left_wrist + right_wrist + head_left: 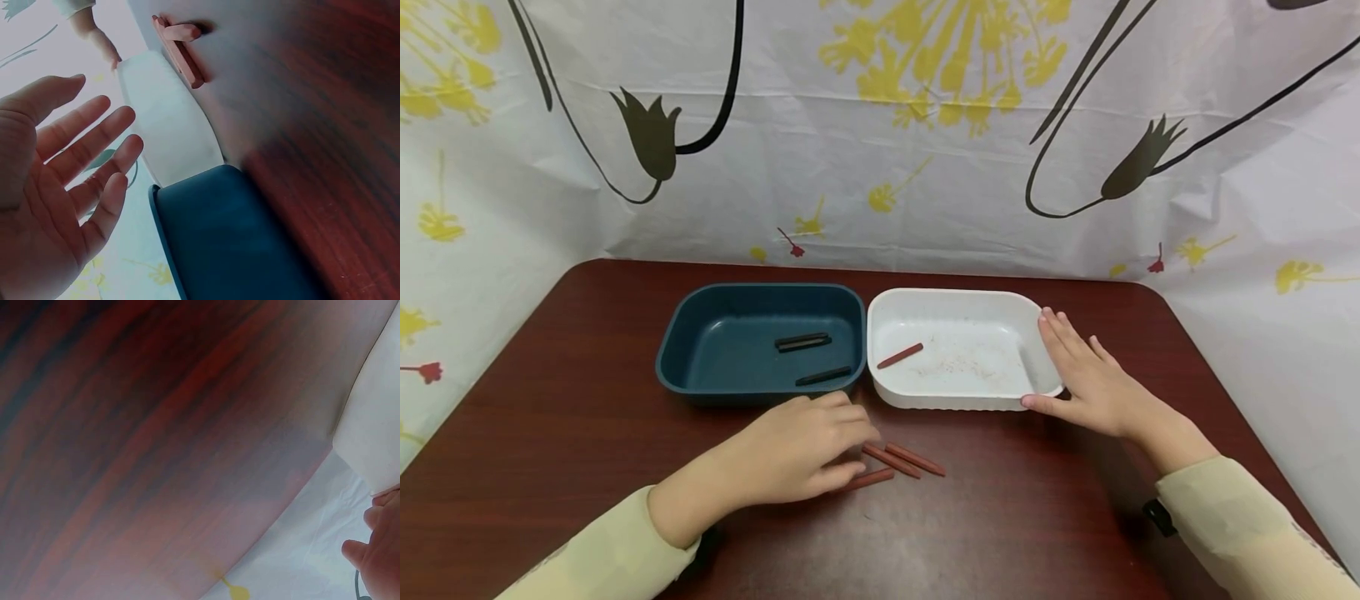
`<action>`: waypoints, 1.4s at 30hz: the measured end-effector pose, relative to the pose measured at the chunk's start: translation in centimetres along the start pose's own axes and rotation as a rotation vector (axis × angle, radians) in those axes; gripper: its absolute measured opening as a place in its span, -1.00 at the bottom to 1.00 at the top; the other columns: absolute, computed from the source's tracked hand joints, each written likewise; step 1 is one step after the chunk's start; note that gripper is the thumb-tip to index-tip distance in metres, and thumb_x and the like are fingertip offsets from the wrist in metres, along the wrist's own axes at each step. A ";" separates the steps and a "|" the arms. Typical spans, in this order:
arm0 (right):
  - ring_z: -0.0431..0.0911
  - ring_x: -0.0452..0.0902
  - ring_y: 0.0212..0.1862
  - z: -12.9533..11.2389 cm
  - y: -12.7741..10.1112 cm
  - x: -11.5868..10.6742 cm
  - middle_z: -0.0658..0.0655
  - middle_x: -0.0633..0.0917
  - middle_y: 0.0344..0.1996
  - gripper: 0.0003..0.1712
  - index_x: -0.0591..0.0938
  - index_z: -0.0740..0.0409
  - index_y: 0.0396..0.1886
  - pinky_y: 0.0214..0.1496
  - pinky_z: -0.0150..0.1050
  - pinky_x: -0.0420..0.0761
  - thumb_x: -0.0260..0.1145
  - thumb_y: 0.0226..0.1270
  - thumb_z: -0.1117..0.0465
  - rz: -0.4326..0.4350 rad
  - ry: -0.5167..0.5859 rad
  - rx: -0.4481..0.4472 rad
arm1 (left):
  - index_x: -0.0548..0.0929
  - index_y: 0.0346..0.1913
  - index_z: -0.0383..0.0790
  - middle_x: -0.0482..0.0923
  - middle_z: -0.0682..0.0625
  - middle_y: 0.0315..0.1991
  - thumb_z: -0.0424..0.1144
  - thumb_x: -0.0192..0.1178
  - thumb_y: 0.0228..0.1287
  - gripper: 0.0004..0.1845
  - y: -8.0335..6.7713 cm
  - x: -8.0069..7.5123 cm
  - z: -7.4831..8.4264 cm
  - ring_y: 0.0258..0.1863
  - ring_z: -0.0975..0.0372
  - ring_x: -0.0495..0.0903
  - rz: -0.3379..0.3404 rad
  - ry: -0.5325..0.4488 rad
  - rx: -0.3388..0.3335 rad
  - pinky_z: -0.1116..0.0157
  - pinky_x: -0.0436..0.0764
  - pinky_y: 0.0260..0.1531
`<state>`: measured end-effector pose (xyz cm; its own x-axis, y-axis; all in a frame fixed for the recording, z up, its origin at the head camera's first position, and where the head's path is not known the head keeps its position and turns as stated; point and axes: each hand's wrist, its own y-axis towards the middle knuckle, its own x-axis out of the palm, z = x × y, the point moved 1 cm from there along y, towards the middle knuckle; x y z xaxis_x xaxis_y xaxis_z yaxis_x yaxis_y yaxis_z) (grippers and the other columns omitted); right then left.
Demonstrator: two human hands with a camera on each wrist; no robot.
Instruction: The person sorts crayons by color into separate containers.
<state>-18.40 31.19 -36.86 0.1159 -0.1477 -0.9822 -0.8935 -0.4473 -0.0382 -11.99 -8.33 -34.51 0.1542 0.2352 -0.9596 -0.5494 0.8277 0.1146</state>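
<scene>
The dark blue tray [700, 350] sits at ten o'clock on the wooden table [550, 433], two black crayons [803, 341] lying inside. Just below it, at six o'clock, the left hand [801, 450] hovers palm down with its fingers straight and spread, holding nothing. Three brown crayons [902, 461] lie on the table just beside its fingertips, toward three o'clock. The white tray [955, 304] touches the blue one and holds one brown crayon [900, 356]. At three o'clock, the right hand [1093, 379] rests flat against that tray's right rim, fingers straight.
</scene>
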 end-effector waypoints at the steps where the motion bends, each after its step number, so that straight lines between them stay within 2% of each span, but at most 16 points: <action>1: 0.05 -0.43 0.64 0.0 0.0 0.0 0.07 -0.31 0.62 0.27 -0.24 0.19 0.61 0.46 0.43 -0.05 0.26 0.29 -0.33 0.000 -0.001 -0.001 | 0.67 0.04 0.00 0.64 0.17 -0.18 -0.06 0.21 0.37 -0.75 0.0 0.1 0.0 -0.19 0.34 0.44 -0.005 -0.007 -0.001 0.44 0.51 -0.32; 6: 0.03 -0.46 0.64 0.0 -0.2 0.0 0.07 -0.30 0.62 0.26 -0.24 0.19 0.61 0.46 0.44 -0.06 0.26 0.29 -0.33 0.002 0.005 -0.002 | 0.67 0.05 0.02 0.64 0.19 -0.17 -0.03 0.22 0.37 -0.73 0.0 0.5 -0.1 -0.20 0.36 0.44 -0.053 -0.060 -0.005 0.45 0.49 -0.33; 11: 0.01 -0.46 0.64 0.1 -0.3 0.1 0.07 -0.29 0.62 0.26 -0.23 0.19 0.61 0.46 0.44 -0.05 0.26 0.29 -0.32 0.010 -0.002 0.000 | 0.67 0.06 0.01 0.66 0.19 -0.13 0.00 0.23 0.37 -0.71 0.2 1.2 -0.2 -0.17 0.36 0.47 -0.110 -0.068 0.009 0.45 0.52 -0.30; 18: 0.02 -0.45 0.64 0.0 -0.2 0.2 0.06 -0.29 0.62 0.27 -0.24 0.17 0.61 0.46 0.43 -0.05 0.26 0.28 -0.34 0.004 -0.001 0.000 | 0.69 0.04 0.02 0.66 0.23 -0.15 0.02 0.27 0.33 -0.70 0.3 1.9 -0.2 -0.20 0.39 0.45 -0.192 -0.113 -0.041 0.45 0.51 -0.27; 26: 0.03 -0.44 0.64 -0.1 -0.3 0.2 0.07 -0.28 0.62 0.27 -0.24 0.17 0.62 0.46 0.43 -0.05 0.26 0.28 -0.34 0.002 0.008 0.005 | 0.70 0.01 0.02 0.67 0.25 -0.19 0.02 0.29 0.32 -0.72 0.6 2.7 -0.6 -0.25 0.39 0.44 -0.215 -0.098 -0.035 0.46 0.52 -0.26; 35: 0.04 -0.43 0.64 -0.3 -0.7 0.4 0.08 -0.28 0.63 0.26 -0.24 0.17 0.62 0.47 0.42 -0.07 0.26 0.29 -0.33 -0.001 0.019 0.009 | 0.70 0.04 0.05 0.66 0.29 -0.19 0.03 0.33 0.27 -0.67 0.8 3.1 -0.4 -0.24 0.44 0.47 -0.263 -0.101 -0.060 0.45 0.53 -0.24; 42: 0.08 -0.40 0.64 -0.2 -0.3 0.1 0.06 -0.29 0.63 0.25 -0.23 0.17 0.62 0.46 0.43 -0.06 0.26 0.29 -0.33 0.013 0.002 0.002 | 0.70 -0.03 0.08 0.57 0.28 -0.39 -0.02 0.37 0.25 -0.74 1.4 2.9 -0.5 -0.35 0.44 0.44 -0.290 -0.101 -0.073 0.46 0.48 -0.34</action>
<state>-18.04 31.12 -36.87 0.1050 -0.1556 -0.9822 -0.8957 -0.4438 -0.0255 -12.72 -6.72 -37.21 0.3923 0.0469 -0.9187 -0.5271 0.8300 -0.1827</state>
